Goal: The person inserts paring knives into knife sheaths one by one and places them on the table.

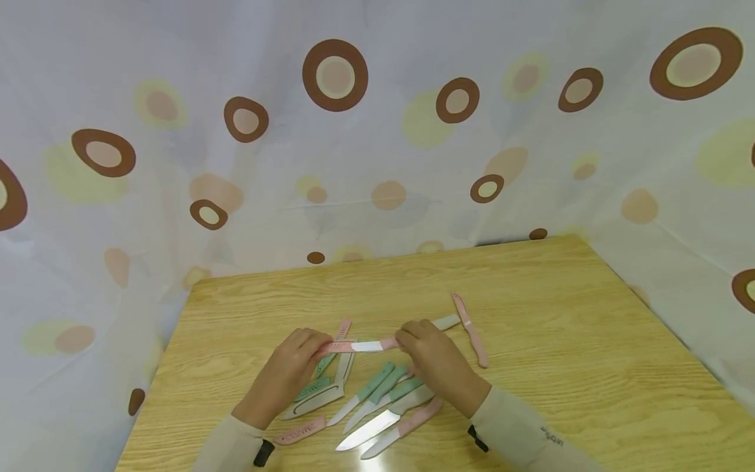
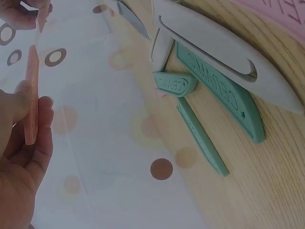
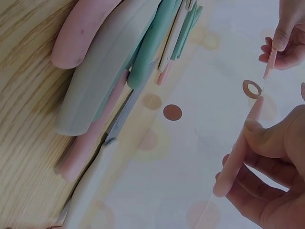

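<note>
My left hand (image 1: 287,372) pinches a pink blade sheath (image 2: 32,90) between thumb and fingers. Opposite it, my right hand (image 1: 441,360) grips the pink handle of a knife (image 3: 234,162). The knife's white blade (image 1: 368,346) spans the space between both hands, its tip end at the sheath's mouth; how deep it sits inside is hidden. Both are held above the table. Below the right hand lies a pile of knives with green, white and pink handles (image 1: 377,382). Near the left hand are loose green sheaths (image 2: 224,90) and a white sheath (image 2: 214,43) marked with a slot.
On the wooden table (image 1: 531,295), a pink knife in its sheath (image 1: 470,331) lies to the right. A pink sheath (image 1: 301,431) lies near the front, by the blades. Behind the table hangs a white sheet with brown circles (image 1: 377,144).
</note>
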Motion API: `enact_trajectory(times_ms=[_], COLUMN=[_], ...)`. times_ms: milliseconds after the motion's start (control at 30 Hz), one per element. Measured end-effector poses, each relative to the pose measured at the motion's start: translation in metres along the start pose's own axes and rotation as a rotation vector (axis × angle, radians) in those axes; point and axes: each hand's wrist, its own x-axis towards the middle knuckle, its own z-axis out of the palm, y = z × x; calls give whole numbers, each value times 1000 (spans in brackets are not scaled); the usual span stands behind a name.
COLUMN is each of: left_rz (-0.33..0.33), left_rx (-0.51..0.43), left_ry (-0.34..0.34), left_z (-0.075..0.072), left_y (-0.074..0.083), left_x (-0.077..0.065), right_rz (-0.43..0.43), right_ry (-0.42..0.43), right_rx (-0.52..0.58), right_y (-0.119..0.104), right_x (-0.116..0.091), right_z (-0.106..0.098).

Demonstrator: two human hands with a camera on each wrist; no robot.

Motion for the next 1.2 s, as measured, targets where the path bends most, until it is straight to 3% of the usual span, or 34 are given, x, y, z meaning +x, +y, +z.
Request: enact_trajectory(times_ms=[533,800,1033,1200], left_rz=[6,41,54,80], left_rx=[-58,-50,-66,-57], left_ry=[27,45,-13,-46], left_z=[22,19,23,29], left_y=[11,12,10,11], left_x=[19,30,30,29], right_rz=[-40,-27,-9,49], right_ry=[44,50,35,2], right_rx=[-45,-46,-79,-3], right_y=[-5,-5,-2,1], right_x=[6,7,6,-2], right_z=[-2,-6,-5,-1])
